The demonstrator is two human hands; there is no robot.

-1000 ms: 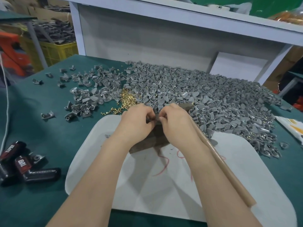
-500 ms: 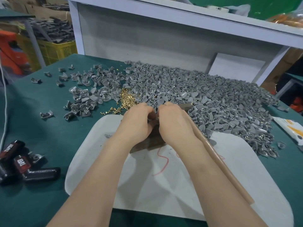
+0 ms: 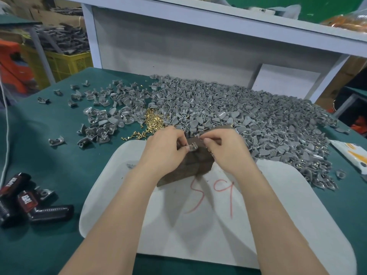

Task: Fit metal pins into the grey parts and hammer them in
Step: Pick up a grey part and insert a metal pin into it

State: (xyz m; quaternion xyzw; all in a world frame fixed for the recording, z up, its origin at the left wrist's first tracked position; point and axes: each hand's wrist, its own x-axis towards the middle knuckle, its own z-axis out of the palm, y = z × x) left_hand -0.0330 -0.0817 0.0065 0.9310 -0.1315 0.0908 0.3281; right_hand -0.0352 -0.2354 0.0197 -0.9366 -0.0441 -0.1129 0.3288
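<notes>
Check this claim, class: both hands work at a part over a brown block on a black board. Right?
One error: in the head view the board is white, not black. The left hand and right hand do work at a part over the brown block on it.

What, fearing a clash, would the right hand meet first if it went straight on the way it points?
Likely the grey part that the left hand pinches, just ahead of the right hand; depth unclear.
</notes>
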